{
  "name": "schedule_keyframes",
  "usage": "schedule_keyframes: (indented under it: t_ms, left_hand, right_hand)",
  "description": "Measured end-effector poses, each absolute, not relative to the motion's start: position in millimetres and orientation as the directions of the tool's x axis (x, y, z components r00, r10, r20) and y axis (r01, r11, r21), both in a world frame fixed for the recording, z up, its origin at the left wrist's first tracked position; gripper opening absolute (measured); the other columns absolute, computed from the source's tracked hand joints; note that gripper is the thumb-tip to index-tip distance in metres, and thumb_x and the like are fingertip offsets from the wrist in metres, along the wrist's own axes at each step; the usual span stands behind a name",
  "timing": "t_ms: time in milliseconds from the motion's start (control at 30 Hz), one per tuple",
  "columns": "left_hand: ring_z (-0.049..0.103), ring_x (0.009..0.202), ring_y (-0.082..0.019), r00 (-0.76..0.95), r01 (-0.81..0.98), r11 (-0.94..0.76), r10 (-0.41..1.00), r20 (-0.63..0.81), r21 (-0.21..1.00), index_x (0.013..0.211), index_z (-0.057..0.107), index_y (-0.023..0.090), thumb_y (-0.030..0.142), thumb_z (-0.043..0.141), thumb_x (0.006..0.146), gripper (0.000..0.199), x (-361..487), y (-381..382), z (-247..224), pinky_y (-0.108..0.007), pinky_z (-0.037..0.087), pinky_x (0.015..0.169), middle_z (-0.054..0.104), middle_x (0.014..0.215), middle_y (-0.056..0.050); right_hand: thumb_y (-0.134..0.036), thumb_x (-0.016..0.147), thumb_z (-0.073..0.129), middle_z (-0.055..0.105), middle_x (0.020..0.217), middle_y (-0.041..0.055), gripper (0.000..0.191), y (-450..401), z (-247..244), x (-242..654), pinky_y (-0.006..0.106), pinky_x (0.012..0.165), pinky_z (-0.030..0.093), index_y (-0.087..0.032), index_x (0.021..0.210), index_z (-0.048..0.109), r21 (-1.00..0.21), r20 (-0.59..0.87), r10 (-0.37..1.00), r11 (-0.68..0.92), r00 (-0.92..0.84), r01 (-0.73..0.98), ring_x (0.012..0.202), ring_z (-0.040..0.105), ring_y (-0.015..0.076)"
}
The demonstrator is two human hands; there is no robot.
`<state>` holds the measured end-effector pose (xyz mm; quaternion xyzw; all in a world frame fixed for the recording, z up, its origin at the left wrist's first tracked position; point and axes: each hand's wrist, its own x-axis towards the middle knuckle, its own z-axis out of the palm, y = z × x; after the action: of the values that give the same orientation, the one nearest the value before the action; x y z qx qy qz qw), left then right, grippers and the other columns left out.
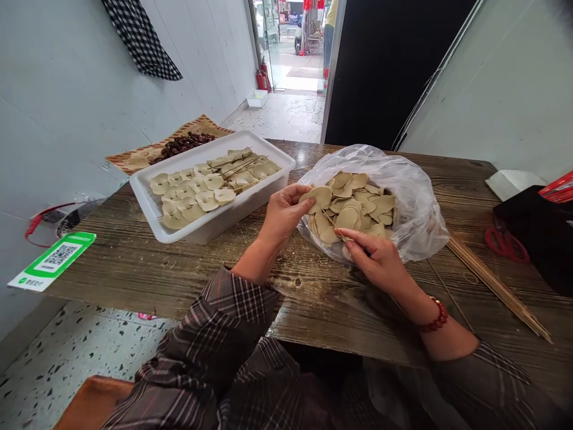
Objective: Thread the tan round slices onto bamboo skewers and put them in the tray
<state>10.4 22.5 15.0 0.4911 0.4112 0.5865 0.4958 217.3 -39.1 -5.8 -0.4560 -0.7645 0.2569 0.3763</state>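
Observation:
My left hand (286,214) pinches a thin, round beige slice (319,197) between thumb and fingers. A thin wooden skewer (330,220) is held in my right hand (376,257), its far end at the lower edge of that slice; whether it pierces the slice cannot be made out. Both hands are over the near left part of an open clear plastic bag (418,209) full of loose beige slices (349,216). To the left stands a white tray (179,234) with rows of skewered slices (192,197) and several bare skewer ends.
Behind the tray, dark brown pieces (185,143) lie on striped paper (134,158). A bundle of skewers (496,283), red-handled scissors (507,243) and a black box (537,233) are on the right. A green QR card (56,260) is at the table's left edge.

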Motion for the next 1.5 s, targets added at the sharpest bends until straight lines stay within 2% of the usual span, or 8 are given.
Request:
schedule_keyframes:
  t_ms: [167,533,833,1067,1300,1400,1500]
  left_hand:
    - [0.057,0.064,-0.009,-0.022,-0.151,-0.203,0.979,0.202,0.967,0.083,0.07,0.016,0.027,0.078,0.067,0.021,11,20,18,-0.022,0.046,0.061,0.068,0.073,0.0]
    - [0.055,0.065,-0.009,-0.031,-0.065,-0.236,0.972,0.234,0.97,0.083,0.07,0.016,0.029,0.076,0.069,0.02,10,21,17,-0.022,0.045,0.062,0.067,0.073,0.0]
    - [0.05,0.065,-0.011,-0.035,0.232,-0.359,0.926,0.376,0.904,0.081,0.072,0.018,0.021,0.068,0.074,0.008,12,19,17,-0.023,0.04,0.06,0.064,0.072,0.0]
    - [0.049,0.066,-0.011,0.007,0.436,-0.47,0.855,0.519,0.768,0.077,0.072,0.019,0.011,0.064,0.075,0.011,14,15,22,-0.025,0.039,0.063,0.064,0.075,-0.001]
    - [0.048,0.063,-0.01,0.054,0.392,-0.478,0.865,0.5,0.786,0.077,0.072,0.018,0.021,0.067,0.078,0.006,19,12,20,-0.024,0.038,0.06,0.065,0.073,-0.001]
    - [0.049,0.063,-0.01,0.048,0.296,-0.429,0.899,0.435,0.853,0.077,0.072,0.016,0.027,0.071,0.076,0.011,21,12,18,-0.023,0.038,0.058,0.065,0.072,-0.002]
    - [0.05,0.062,-0.009,0.008,0.123,-0.331,0.943,0.332,0.936,0.079,0.072,0.015,0.029,0.074,0.072,0.015,18,16,14,-0.022,0.038,0.057,0.064,0.07,-0.001]
  right_hand:
    - [-0.027,0.092,0.05,0.069,0.067,0.0023,0.036,-39,-5,217,0.027,0.055,0.045,-0.017,0.119,0.072,-0.728,0.339,0.888,0.457,-0.311,0.512,0.054,0.056,0.0135]
    - [-0.026,0.091,0.05,0.07,0.067,0.002,0.036,-38,-4,217,0.027,0.055,0.045,-0.02,0.118,0.073,-0.724,0.35,0.883,0.467,-0.312,0.508,0.058,0.06,0.0154]
    - [-0.024,0.092,0.05,0.071,0.069,0.0037,0.036,-36,-8,216,0.027,0.056,0.044,-0.016,0.118,0.073,-0.699,0.351,0.883,0.468,-0.312,0.54,0.057,0.06,0.0148]
    - [-0.022,0.092,0.05,0.075,0.08,0.0055,0.035,-35,-9,216,0.026,0.06,0.047,-0.015,0.118,0.072,-0.708,0.343,0.878,0.475,-0.332,0.523,0.065,0.066,0.0155]
    - [-0.019,0.092,0.05,0.077,0.105,0.0087,0.035,-32,-12,216,0.028,0.073,0.054,-0.016,0.118,0.072,-0.681,0.388,0.862,0.507,-0.327,0.529,0.084,0.073,0.019]
    - [-0.019,0.092,0.05,0.078,0.103,0.0071,0.034,-32,-13,216,0.029,0.075,0.056,-0.018,0.118,0.072,-0.671,0.408,0.856,0.517,-0.317,0.532,0.085,0.073,0.0192]
    - [-0.02,0.092,0.051,0.078,0.098,0.0061,0.033,-33,-13,217,0.028,0.072,0.057,-0.019,0.118,0.072,-0.67,0.416,0.857,0.516,-0.305,0.534,0.079,0.073,0.018]
